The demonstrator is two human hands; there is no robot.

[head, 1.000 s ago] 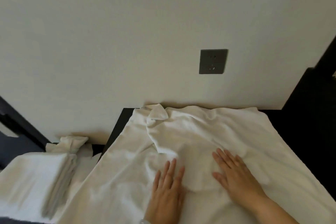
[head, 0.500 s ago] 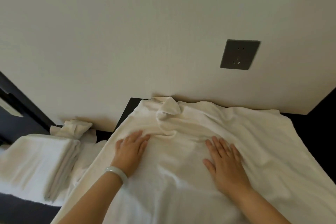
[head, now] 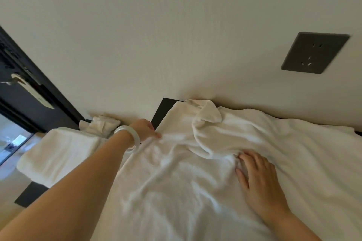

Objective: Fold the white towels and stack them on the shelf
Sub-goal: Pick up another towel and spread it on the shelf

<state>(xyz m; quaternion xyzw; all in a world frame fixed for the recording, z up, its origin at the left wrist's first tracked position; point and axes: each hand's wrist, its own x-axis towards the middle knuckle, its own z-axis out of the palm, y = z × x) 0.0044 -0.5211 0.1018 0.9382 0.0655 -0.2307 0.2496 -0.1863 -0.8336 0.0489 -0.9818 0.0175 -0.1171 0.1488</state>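
The big white towel (head: 195,182) lies spread over the dark table (head: 165,107), its far edge against the pale wall (head: 156,35). The cloth is soft terry, rumpled into shallow creases, with one thick fold bunched up near the back. To the left, lower down, a stack of folded white towels (head: 58,152) sits with its layered edges squared.

Your left arm reaches long across the frame, bare to the wrist. Your left hand (head: 144,129) is at the towel's left edge by the table corner, thumb touching the cloth. Its fingers are hidden behind the back of the hand, so I cannot tell whether they pinch the edge.

Your right hand (head: 258,178) lies flat, palm down, on the middle of the towel. Its fingers (head: 247,159) are straight and close together, holding nothing, tips tucked against the bunched fold.

A small crumpled white cloth (head: 101,125) rests behind the stack, by the wall. A dark grey square socket (head: 315,53) sits on the wall at right. A smooth, pale bangle (head: 127,137) circles your left wrist.
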